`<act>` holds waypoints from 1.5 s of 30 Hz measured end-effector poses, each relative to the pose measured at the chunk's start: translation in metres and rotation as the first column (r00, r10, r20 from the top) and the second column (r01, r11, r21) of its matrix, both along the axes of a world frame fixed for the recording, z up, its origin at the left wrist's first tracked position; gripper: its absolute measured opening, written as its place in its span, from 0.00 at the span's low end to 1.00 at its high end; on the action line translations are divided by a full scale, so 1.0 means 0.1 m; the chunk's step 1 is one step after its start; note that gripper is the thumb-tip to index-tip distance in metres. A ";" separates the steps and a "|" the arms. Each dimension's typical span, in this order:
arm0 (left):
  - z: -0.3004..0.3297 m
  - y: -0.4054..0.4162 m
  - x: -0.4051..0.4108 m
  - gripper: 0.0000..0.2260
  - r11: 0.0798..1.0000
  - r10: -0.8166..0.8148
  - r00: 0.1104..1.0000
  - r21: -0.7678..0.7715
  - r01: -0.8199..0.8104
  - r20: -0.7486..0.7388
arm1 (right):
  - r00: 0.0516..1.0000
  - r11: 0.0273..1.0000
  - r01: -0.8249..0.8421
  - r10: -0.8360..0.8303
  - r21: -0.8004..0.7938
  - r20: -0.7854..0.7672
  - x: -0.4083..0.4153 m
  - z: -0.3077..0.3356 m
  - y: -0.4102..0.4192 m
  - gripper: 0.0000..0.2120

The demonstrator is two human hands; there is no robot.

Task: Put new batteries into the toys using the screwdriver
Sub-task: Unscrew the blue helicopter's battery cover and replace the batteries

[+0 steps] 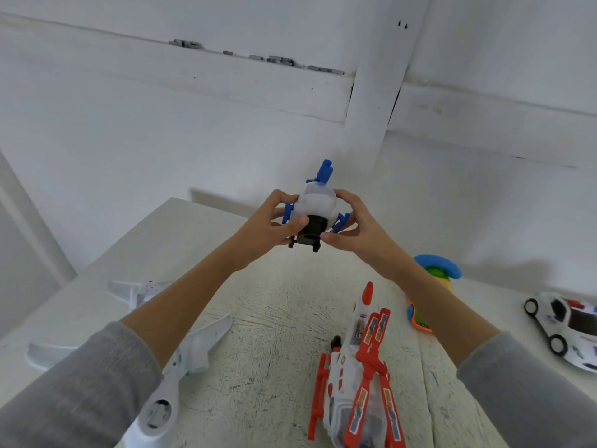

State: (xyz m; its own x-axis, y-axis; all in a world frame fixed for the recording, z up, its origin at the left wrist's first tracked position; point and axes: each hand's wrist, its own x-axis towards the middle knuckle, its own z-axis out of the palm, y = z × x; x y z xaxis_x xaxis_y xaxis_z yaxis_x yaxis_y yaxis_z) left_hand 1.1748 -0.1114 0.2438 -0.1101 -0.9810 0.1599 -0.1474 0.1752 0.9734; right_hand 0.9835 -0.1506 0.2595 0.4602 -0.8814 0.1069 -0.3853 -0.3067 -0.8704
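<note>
Grey sleeves (74, 392) fill both lower corners of the frame, with bare forearms reaching up to the centre. Beneath them spreads the pale, rough-textured counter (274, 318), backed by white walls across the upper frame. On the counter at lower left lies a white toy aeroplane (181, 354), partly hidden by the left forearm. At lower centre-right lies a red and white toy helicopter (355, 367); its rotor blades carry blue and orange stickers whose writing is too blurred to read. At the right edge sits a white toy police car (568, 328) with black wheels, its markings also unreadable. Just behind the right forearm stands a toy with a blue top, green middle and orange base (436, 273). Held in the air at the centre of the frame is a small white toy with blue parts and a black base (315, 208). The left hand (274, 218) and right hand (352, 221) grip it from either side, fingers curled round the body and thumbs pressing near the black base.
</note>
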 end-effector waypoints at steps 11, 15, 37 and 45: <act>-0.29 -0.26 0.10 0.12 0.995 0.099 0.995 0.023 -0.099 0.006 | 0.999 0.977 0.029 -0.034 0.212 0.018 0.09 -0.17 -0.23 0.25; -0.40 -0.27 0.19 0.20 0.994 0.040 0.999 0.101 -0.041 0.017 | 0.998 0.952 -0.026 0.043 0.305 -0.048 0.06 -0.24 -0.31 0.31; -0.62 -0.18 0.50 0.33 0.938 -0.229 0.951 0.309 0.159 0.208 | 0.947 0.945 -0.127 0.206 0.301 -0.247 0.20 -0.53 -0.39 0.24; -0.59 -0.16 0.57 0.33 0.929 -0.243 0.931 0.342 0.142 0.274 | 0.927 0.935 -0.151 0.247 0.322 -0.282 0.27 -0.49 -0.35 0.23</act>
